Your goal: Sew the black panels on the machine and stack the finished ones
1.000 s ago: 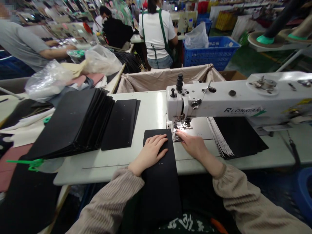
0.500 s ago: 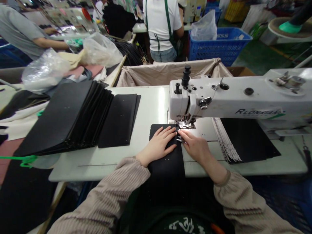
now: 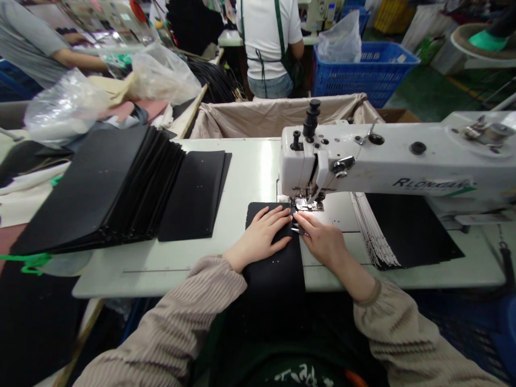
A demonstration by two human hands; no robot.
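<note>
My left hand (image 3: 263, 236) lies flat on a black panel (image 3: 276, 287), fingers stretched toward the sewing machine's presser foot (image 3: 308, 205). The panel hangs over the table's front edge toward my lap. At the panel's right edge, just in front of the presser foot, my right hand (image 3: 324, 242) is closed around thread snips (image 3: 296, 229). Two pointed metal tips stick out leftward over the panel, while the rest of the snips is hidden in the palm. The fingertips of both hands nearly meet near the needle area.
A tall stack of black panels (image 3: 92, 183) stands left, beside a few flatter panels (image 3: 193, 193). Under the machine arm (image 3: 387, 156) lies a pile of black panels with pale edges (image 3: 407, 231). A fabric-lined bin (image 3: 242, 119) and blue crate (image 3: 363, 70) are behind; two co-workers sit beyond.
The view has shifted slightly. Both hands keep nearly the same place on the panel, and the snips stay in my right hand.
</note>
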